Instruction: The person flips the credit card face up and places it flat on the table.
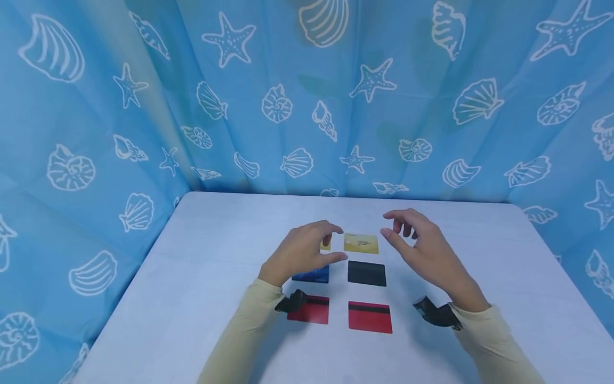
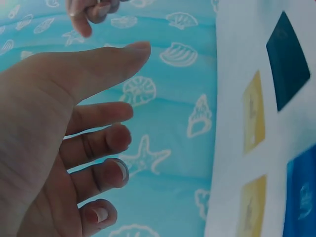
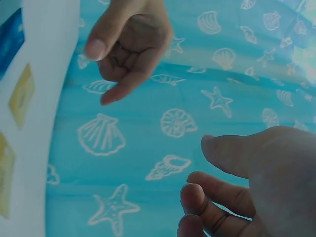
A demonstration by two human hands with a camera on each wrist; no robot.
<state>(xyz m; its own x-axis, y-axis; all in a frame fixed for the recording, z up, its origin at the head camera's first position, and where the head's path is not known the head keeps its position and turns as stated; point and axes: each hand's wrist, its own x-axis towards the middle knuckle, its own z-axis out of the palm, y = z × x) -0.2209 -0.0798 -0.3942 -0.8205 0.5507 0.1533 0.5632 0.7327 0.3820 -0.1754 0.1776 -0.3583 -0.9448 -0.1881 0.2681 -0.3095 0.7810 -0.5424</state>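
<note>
My left hand [image 1: 304, 246] hovers over the left column of cards, its thumb and fingers apart with nothing between them. It partly covers a yellow card [image 1: 325, 246] and a blue card [image 1: 312, 276]. To the right of the cards my right hand [image 1: 424, 248] is raised, fingers loosely bent and holding nothing. Between the hands lie a gold-yellow card [image 1: 361, 243] and a black card [image 1: 366, 273]. Nearer to me are two red cards with dark stripes, the left red card [image 1: 309, 314] partly behind the left wrist camera and the right red card [image 1: 370, 320] in full view.
The cards lie in two columns of three on a white table [image 1: 192, 256]. A blue curtain [image 1: 268, 138] with shell and starfish prints hangs behind the table and along its left side. Black wrist cameras sit on the left [image 1: 291, 302] and right [image 1: 436, 313] wrists.
</note>
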